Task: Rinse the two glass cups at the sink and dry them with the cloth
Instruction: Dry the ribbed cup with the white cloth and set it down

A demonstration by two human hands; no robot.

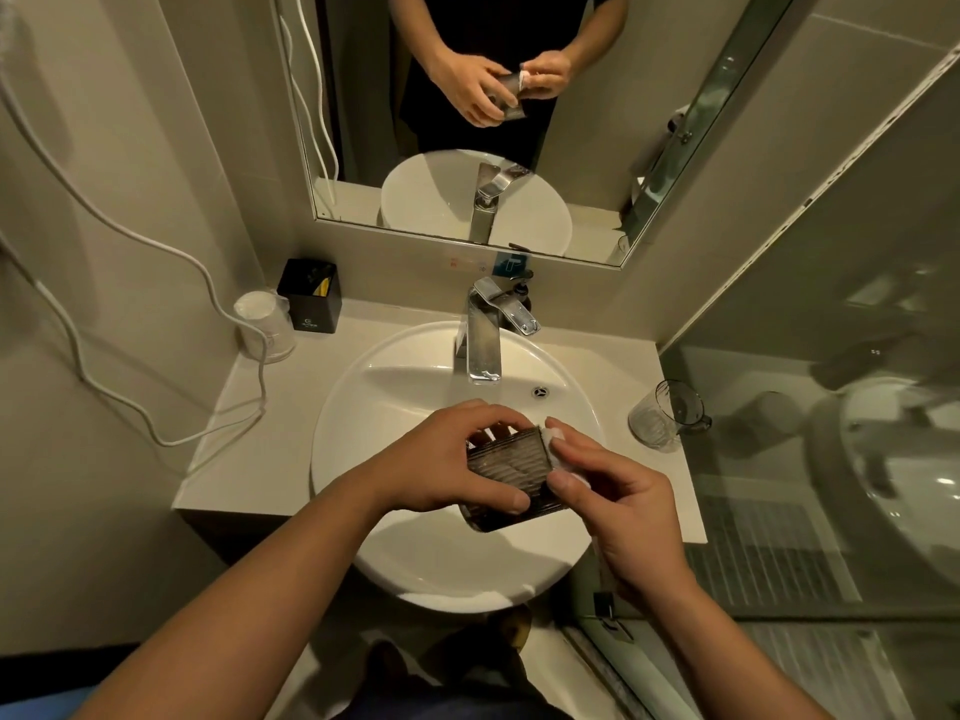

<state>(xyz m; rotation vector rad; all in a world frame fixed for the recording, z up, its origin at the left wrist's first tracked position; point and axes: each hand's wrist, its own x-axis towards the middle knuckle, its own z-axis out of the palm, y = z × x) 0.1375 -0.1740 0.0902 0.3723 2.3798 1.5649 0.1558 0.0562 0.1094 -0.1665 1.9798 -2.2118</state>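
Left hand [441, 462] has a full wrap on the ribbed glass cup [511, 472]: thumb on the near wall, fingers curled over the far wall. Right hand [618, 504] pinches the white cloth [555, 434] between thumb and fingers, bunched against the cup's right end.

We see the cup lying on its side above the sink [337, 444], clear of the bowl. Its long axis runs roughly left-right. The mouth looks to be at the right, facing the cloth hand, with the base at the left.

That's the key relation. We judge the cloth goes in from the right while the left hand turns the cup. We put this at the drying step on the first cup.

Right of the basin, the second glass cup [660, 418] stands upright on the counter [270, 407], well apart from both hands and nearer the right one. We can't tell if it's wet or dry.

Further back is the faucet [483, 340], with no stream visible. Far left sit a wrapped cup [262, 324] and a black box [310, 296].
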